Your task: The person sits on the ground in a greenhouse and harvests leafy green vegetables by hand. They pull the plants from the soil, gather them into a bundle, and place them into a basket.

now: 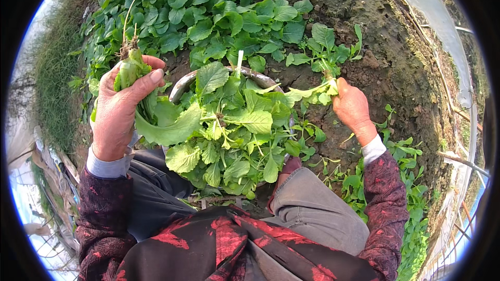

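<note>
My left hand (pixel 119 105) grips a leafy green plant (pixel 131 68) by its pale stem base. Its soil-flecked roots point up, and its leaves hang below my fingers. To the right, my right hand (pixel 351 105) is closed around the end of some torn, yellowish-green leaves (pixel 322 91), just over the soil. Between my hands stands a round basin (pixel 181 86) with a worn rim. Picked greens (pixel 234 132) are heaped in it and hide most of its inside. A rooted plantlet lies on top of the heap.
Beyond the basin grows a dense bed of leafy plants (pixel 218 11). Bare, clumpy soil (pixel 347 11) rises at the right towards plastic sheeting (pixel 433 11). More low plants (pixel 406 187) grow beside my right sleeve. My bent knees (pixel 312 207) flank the basin.
</note>
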Demonstrator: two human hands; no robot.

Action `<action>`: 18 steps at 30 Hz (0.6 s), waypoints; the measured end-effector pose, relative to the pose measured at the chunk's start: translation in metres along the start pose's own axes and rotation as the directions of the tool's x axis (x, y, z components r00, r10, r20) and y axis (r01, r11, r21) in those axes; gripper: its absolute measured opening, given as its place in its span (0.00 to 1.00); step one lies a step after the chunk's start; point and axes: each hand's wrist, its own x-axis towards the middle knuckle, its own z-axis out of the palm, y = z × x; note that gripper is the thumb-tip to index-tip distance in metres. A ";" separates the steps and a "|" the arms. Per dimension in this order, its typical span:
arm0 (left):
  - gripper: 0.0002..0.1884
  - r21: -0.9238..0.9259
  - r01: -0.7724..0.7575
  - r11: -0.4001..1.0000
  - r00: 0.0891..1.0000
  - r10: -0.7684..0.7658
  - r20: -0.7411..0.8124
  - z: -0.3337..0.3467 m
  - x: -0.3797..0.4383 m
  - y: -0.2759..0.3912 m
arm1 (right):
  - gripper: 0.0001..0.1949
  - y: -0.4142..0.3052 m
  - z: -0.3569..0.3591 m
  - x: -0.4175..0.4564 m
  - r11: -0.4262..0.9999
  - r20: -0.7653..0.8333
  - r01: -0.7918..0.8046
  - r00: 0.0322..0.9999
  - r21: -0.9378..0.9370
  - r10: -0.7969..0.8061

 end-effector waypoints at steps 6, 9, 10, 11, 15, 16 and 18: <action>0.10 -0.078 0.011 0.997 0.999 -0.015 -0.051 -0.021 -0.014 0.003 | 0.51 -0.172 0.034 -0.009 0.789 0.194 0.587 0.765 0.185 -0.614; 0.10 -0.088 -0.011 0.996 0.999 0.007 -0.050 -0.025 -0.019 0.011 | 0.52 -0.206 0.067 -0.010 0.790 0.400 0.538 0.682 0.294 -0.613; 0.10 -0.077 -0.010 0.997 0.998 0.005 -0.064 -0.027 -0.022 0.014 | 0.53 -0.217 0.078 -0.011 0.798 0.375 0.534 0.705 0.279 -0.602; 0.10 -0.066 -0.009 0.998 0.997 0.004 -0.074 -0.030 -0.025 0.017 | 0.54 -0.229 0.091 -0.015 0.808 0.348 0.527 0.729 0.264 -0.590; 0.10 -0.113 0.002 0.994 0.996 -0.013 -0.092 -0.035 -0.034 0.018 | 0.55 -0.258 0.170 -0.061 0.831 0.233 0.516 0.799 0.209 -0.554; 0.10 -0.121 -0.004 0.993 0.997 -0.006 -0.082 -0.038 -0.036 0.019 | 0.55 -0.261 0.183 -0.061 0.828 0.271 0.507 0.784 0.240 -0.559; 0.11 -0.144 -0.002 0.990 0.997 -0.009 -0.080 -0.036 -0.039 0.023 | 0.53 -0.273 0.220 -0.065 0.804 0.303 0.399 0.777 0.441 -0.551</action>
